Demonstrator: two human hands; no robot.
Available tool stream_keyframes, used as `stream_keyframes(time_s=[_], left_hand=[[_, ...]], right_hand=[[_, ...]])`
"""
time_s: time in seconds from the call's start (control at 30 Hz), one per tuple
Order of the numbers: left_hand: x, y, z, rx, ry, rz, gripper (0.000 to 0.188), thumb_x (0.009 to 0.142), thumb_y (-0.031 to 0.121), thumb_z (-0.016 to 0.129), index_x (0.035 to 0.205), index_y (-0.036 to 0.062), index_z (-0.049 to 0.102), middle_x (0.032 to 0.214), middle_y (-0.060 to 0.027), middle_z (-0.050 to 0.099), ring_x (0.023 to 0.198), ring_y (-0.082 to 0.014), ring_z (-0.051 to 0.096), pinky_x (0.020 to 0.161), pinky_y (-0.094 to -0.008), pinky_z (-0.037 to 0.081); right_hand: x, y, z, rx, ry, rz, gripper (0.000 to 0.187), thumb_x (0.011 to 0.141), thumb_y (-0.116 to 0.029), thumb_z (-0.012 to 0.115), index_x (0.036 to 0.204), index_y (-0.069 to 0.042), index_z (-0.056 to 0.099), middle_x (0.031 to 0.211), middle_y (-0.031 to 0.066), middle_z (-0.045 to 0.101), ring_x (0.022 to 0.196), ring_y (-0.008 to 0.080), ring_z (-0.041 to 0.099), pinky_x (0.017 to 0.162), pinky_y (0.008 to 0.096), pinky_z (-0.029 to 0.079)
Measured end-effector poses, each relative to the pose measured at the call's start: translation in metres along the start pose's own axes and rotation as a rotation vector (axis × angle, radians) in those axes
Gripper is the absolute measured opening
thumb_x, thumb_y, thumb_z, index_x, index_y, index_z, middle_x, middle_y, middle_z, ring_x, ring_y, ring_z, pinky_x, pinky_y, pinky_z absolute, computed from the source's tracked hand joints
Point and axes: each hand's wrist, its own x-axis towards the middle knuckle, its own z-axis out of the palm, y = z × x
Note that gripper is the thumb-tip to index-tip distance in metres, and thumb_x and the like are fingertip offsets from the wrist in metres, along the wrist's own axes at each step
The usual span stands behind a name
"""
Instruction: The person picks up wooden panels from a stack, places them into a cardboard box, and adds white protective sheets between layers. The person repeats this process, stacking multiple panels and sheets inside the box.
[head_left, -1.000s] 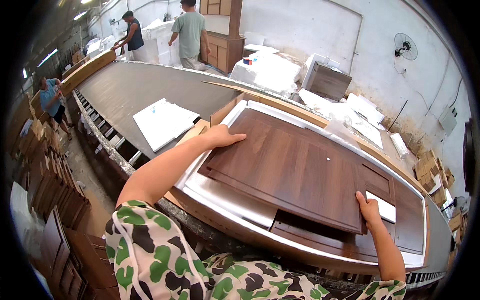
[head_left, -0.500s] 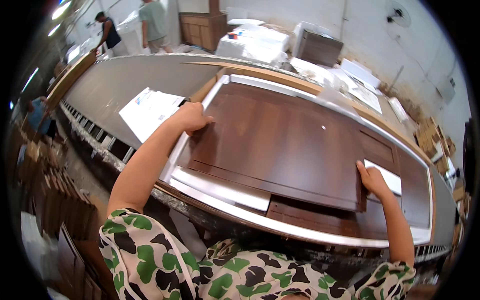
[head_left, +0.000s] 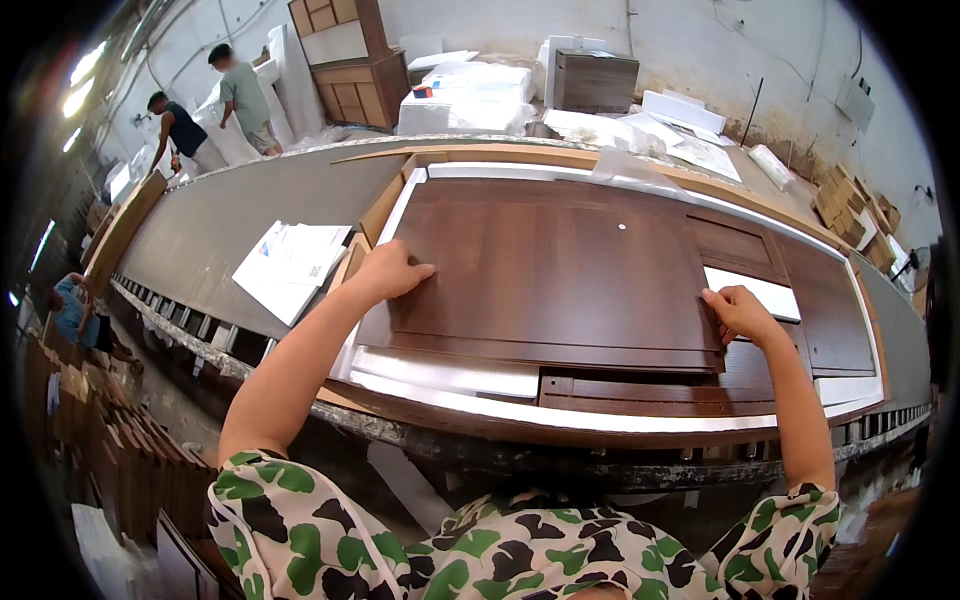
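Observation:
A large dark brown wooden panel (head_left: pixel 550 270) with a grooved border and a small white spot lies in a long open carton lined with white foam (head_left: pixel 480 172). At its left edge my left hand (head_left: pixel 393 272) is closed, the thumb over the top face and the other fingers partly hidden. My right hand (head_left: pixel 742 314) pinches the right edge near the front corner. Beneath and beside this panel are more brown boards (head_left: pixel 825 300), a white piece (head_left: pixel 755 293) by my right hand, and a white foam strip (head_left: pixel 445 372) along the front.
The carton rests on a long grey roller conveyor (head_left: pixel 270 190). White printed sheets (head_left: pixel 295 262) lie left of it. Wrapped white packages (head_left: pixel 465 98) and a brown cabinet (head_left: pixel 350 70) stand behind. Several people are at the left; stacked boards (head_left: pixel 120 425) stand on the lower left floor.
The panel's front edge sits lower and flatter in the carton, with both hands still at its sides. My view has shifted, bringing the people at the left further into sight.

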Motion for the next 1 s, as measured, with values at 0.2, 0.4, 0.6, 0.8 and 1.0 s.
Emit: stream_keyframes(time_s=[0.2, 0.4, 0.6, 0.8, 1.0], left_hand=[[0.001, 0.039, 0.008, -0.264, -0.2, -0.079, 0.041, 0.077, 0.025, 0.071, 0.1, -0.0087, 0.062, 0.072, -0.0113, 0.061, 0.062, -0.0169, 0.059, 0.053, -0.0278, 0.05], [0.012, 0.036, 0.025, -0.595, -0.208, -0.081, 0.031, 0.079, 0.025, 0.07, 0.087, -0.0044, 0.065, 0.058, -0.0055, 0.054, 0.046, -0.0129, 0.052, 0.041, -0.0257, 0.045], [0.002, 0.053, 0.023, -0.535, -0.193, -0.192, 0.045, 0.089, 0.044, 0.054, 0.085, -0.0001, 0.061, 0.068, -0.0035, 0.054, 0.057, -0.0149, 0.05, 0.049, -0.0304, 0.041], [-0.018, 0.085, 0.012, -0.778, -0.06, -0.113, 0.032, 0.094, 0.034, 0.05, 0.073, 0.0094, 0.051, 0.067, 0.0027, 0.048, 0.06, -0.0066, 0.044, 0.05, -0.0253, 0.033], [0.006, 0.158, 0.074, -0.949, -0.014, 0.122, 0.031, 0.092, 0.033, 0.054, 0.081, 0.0052, 0.051, 0.069, 0.0007, 0.047, 0.063, -0.0087, 0.04, 0.054, -0.0279, 0.037]], right_hand=[[0.015, 0.033, -0.001, -0.08, 0.172, -0.055, 0.053, 0.088, -0.043, 0.056, 0.076, 0.009, 0.063, 0.064, 0.0115, 0.059, 0.057, 0.0195, 0.053, 0.055, 0.0355, 0.044], [0.007, 0.019, -0.025, -0.06, 0.157, -0.015, 0.056, 0.086, -0.049, 0.053, 0.078, 0.005, 0.063, 0.066, 0.0119, 0.059, 0.062, 0.0225, 0.056, 0.059, 0.04, 0.045], [0.013, 0.018, -0.034, 0.104, 0.037, 0.082, 0.05, 0.089, -0.046, 0.051, 0.096, 0.002, 0.062, 0.079, 0.0094, 0.058, 0.07, 0.0195, 0.053, 0.057, 0.0374, 0.042], [0.006, 0.046, -0.036, 0.096, 0.203, 0.014, 0.055, 0.09, -0.047, 0.05, 0.097, 0.005, 0.062, 0.091, 0.0187, 0.064, 0.085, 0.0277, 0.059, 0.075, 0.0376, 0.046], [0.003, 0.119, -0.091, 0.099, 0.296, 0.064, 0.049, 0.088, -0.044, 0.055, 0.084, 0.005, 0.064, 0.076, 0.0129, 0.061, 0.069, 0.0204, 0.054, 0.065, 0.0357, 0.044]])
